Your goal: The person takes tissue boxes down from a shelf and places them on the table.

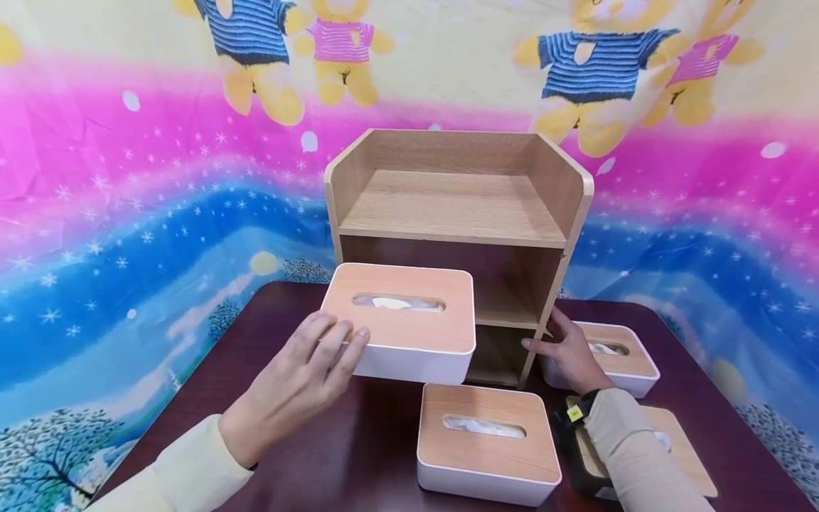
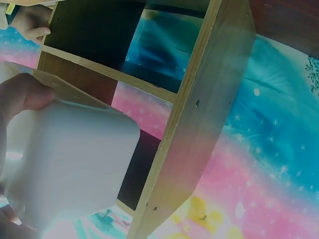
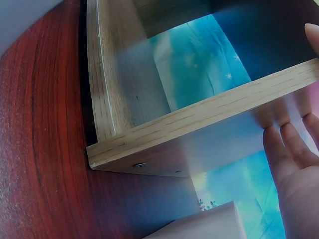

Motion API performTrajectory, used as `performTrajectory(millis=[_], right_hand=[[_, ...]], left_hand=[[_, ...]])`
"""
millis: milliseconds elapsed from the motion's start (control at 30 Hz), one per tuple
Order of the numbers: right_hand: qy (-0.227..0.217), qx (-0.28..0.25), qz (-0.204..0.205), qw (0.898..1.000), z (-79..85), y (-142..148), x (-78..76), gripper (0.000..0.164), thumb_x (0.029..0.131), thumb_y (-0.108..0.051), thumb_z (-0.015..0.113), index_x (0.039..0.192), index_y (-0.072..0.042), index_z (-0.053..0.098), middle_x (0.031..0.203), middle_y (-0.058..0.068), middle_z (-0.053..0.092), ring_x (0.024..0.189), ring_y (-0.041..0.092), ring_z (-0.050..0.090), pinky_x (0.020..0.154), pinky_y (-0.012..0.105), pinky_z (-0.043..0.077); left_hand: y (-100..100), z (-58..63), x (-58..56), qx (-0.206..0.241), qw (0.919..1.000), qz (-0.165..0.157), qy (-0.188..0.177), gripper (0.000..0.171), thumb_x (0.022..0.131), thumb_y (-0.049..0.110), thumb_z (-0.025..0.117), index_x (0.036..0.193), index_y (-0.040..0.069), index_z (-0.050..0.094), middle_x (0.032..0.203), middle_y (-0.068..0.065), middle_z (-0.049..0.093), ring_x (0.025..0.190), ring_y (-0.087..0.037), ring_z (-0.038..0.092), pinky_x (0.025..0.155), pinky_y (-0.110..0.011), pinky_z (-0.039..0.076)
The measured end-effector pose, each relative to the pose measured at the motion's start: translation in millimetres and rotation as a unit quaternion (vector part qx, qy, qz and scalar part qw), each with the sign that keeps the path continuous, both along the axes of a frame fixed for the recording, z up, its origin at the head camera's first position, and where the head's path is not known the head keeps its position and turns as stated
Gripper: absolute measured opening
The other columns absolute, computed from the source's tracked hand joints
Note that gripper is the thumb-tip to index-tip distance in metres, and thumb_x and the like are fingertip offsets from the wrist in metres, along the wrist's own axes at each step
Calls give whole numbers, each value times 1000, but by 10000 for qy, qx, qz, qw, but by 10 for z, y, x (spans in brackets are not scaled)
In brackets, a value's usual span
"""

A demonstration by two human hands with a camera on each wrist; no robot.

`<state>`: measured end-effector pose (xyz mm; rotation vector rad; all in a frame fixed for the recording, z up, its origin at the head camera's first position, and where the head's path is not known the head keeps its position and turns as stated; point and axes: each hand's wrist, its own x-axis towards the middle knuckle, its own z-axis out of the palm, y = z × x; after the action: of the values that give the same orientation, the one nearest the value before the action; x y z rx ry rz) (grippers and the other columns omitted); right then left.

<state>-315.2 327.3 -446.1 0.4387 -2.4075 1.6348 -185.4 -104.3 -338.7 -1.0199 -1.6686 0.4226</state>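
My left hand [image 1: 297, 373] grips a white tissue box [image 1: 399, 363] with a wood-look lid by its left side. The box is raised in front of the wooden shelf unit [image 1: 457, 206], overlapping its middle opening in the head view. White tissue shows in the lid's slot. In the left wrist view, the thumb [image 2: 32, 92] lies over the box's edge. My right hand [image 1: 572, 355] holds the shelf's right side panel near its front edge. In the right wrist view, its fingertips [image 3: 271, 134] touch the panel's outer face, with the thumb [image 3: 313, 36] on the inner side.
A similar white tissue box [image 1: 489, 434] stands on the dark table [image 1: 301, 455] before the shelf. Another white box [image 1: 623, 355] sits right of the shelf. A dark-sided box with a wooden lid [image 1: 687, 448] lies partly under the right forearm. A patterned curtain [image 1: 128, 178] hangs behind.
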Motion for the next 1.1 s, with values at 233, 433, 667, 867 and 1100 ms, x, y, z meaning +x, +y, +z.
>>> performTrajectory(millis=[233,433,667,867,1100], right_hand=[[-91,-18,-31,10000,-1,-5,2,91,83,-22,79,155,-35,25,151,15,36,135,43,35,101,63,33],[-111,25,-40,9999,21,-21,17,90,84,-22,78,155,-35,25,151,15,36,135,43,35,101,63,33],[-76,40,-51,9999,30,-32,17,89,84,-22,78,155,-33,26,150,15,38,134,41,36,101,62,33],[5,25,-33,10000,42,-39,11,87,86,-13,76,155,-30,26,149,17,38,134,42,36,102,63,32],[-112,-13,-70,9999,48,-40,14,88,86,-10,75,156,-29,24,149,17,38,134,41,37,102,61,33]], left_hand=[[-60,-51,-4,302,9990,-317,80,32,95,3,42,121,-11,53,109,-27,56,96,-39,58,86,-48,52],[-125,-89,26,401,9983,-419,19,26,97,1,41,117,-8,55,106,-26,57,92,-38,59,82,-48,53],[-237,-213,21,367,9989,-240,-193,28,98,1,38,120,-8,53,107,-27,57,94,-40,59,84,-49,52],[-311,-268,33,411,9984,-170,-351,30,98,2,37,121,-8,52,109,-28,56,96,-41,58,86,-50,51],[-425,-377,35,351,9968,-6,-714,35,98,8,34,125,-8,50,113,-29,54,100,-42,56,89,-52,49]])
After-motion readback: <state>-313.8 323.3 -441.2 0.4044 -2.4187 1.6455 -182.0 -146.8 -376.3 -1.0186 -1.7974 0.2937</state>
